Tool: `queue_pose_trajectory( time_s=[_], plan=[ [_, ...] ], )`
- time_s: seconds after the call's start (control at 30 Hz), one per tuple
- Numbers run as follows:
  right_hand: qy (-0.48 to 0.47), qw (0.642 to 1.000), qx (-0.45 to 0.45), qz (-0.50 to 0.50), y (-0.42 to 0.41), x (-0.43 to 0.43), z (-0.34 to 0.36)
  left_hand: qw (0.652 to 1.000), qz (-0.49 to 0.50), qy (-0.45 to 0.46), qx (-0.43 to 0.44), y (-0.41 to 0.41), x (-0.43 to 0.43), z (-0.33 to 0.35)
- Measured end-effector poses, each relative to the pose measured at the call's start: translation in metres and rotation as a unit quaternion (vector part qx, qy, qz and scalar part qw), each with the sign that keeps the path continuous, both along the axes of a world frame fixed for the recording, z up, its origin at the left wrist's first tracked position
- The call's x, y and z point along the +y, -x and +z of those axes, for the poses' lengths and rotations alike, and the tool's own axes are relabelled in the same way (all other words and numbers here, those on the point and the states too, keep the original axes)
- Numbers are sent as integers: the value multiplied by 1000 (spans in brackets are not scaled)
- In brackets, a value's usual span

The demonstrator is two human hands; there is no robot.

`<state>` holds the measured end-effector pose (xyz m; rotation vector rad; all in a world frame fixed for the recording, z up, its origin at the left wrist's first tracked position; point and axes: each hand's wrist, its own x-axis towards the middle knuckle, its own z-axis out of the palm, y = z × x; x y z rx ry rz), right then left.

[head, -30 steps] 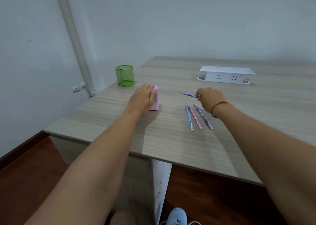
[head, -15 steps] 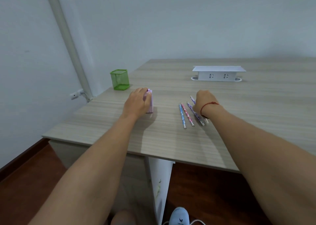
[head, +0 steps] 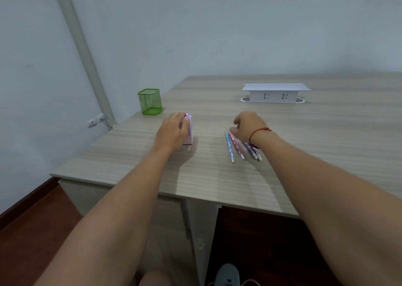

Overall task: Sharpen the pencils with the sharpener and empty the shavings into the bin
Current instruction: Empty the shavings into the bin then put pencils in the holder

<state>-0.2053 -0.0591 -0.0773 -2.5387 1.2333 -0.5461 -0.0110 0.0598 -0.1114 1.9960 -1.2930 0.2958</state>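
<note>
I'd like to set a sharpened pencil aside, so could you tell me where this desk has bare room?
Free: the strip between the pink sharpener and the pencils, the back stretch between the green bin and the socket box, and the desk's near edge. Crowded: round the right hand.

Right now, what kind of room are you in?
Probably an office or study room: a wood-grain desk with a white socket box on it, a green mesh pen pot, pencils and a pink sharpener.

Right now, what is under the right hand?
On the table lie a blue pencil, a pink pencil and two purple pencils. The right hand and wrist cover the purple pencils' far ends; whether its fingers touch any pencil is hidden.
</note>
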Motion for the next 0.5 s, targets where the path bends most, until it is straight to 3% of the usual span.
queue_pose_trajectory(
  time_s=[0.17,0.33,0.5],
  plan=[
    [-110,987,-52,108,-40,21,-9,1000,-23,-1,-1,-8,0,-2],
    [-245,955,-105,128,-74,38,-19,999,-37,11,-20,-11,-2,-3],
    [-216,961,-94,145,-97,39,-27,999,-34,33,-13,-11,-2,-5]
  ],
)
